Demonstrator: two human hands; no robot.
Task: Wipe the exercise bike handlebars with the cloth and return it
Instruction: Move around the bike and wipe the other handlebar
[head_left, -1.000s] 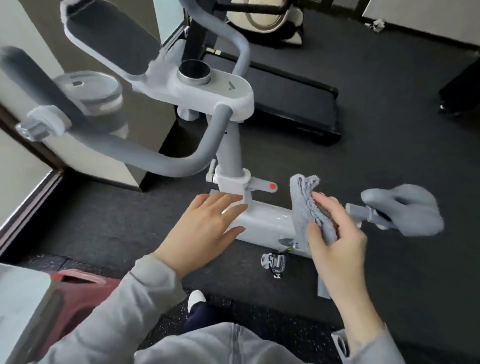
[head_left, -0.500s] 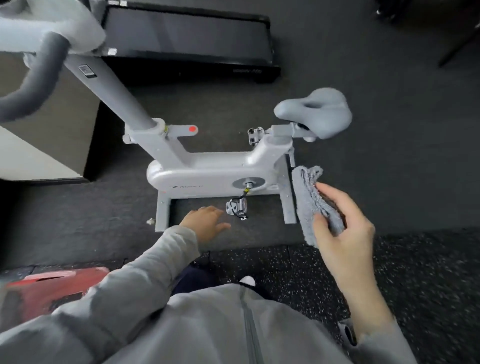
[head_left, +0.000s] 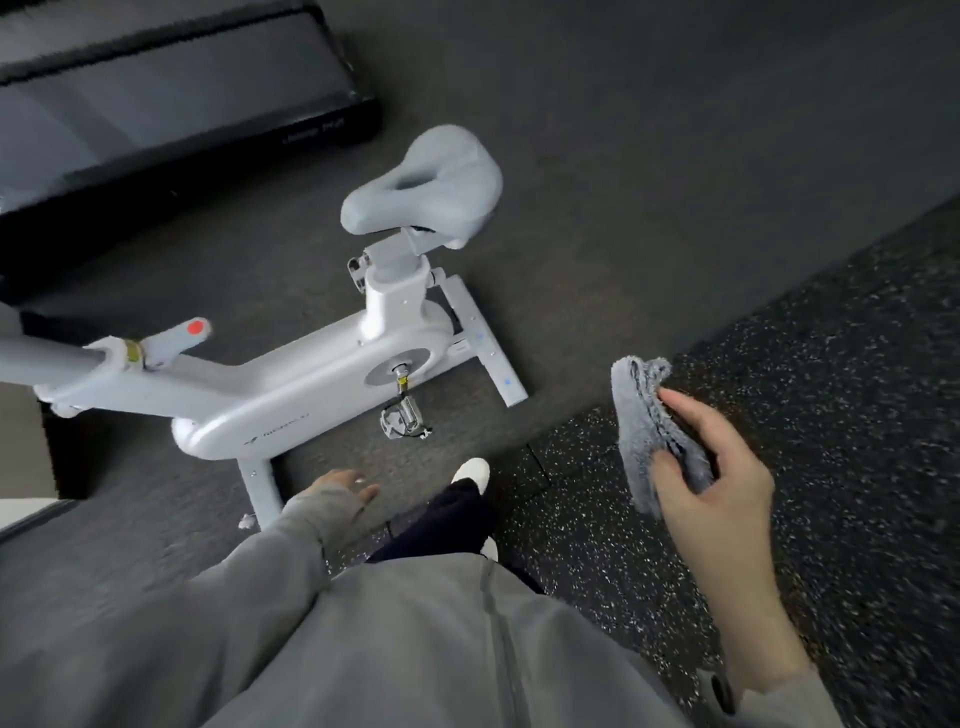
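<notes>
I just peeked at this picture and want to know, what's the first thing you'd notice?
The white exercise bike stands out most, in the middle left on the dark floor, with its grey saddle sticking up. Next comes the fluffy grey cloth pinched in the right hand at the right, over the speckled mat. The left hand hangs low and empty near the bike's base.

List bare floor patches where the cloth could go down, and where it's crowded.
Free: the speckled mat right of the right hand holding the cloth, and the dark carpet beyond the saddle. Crowded: between the bike frame and the person, where the pedal, front stabiliser leg, left hand and shoe sit close.
</notes>
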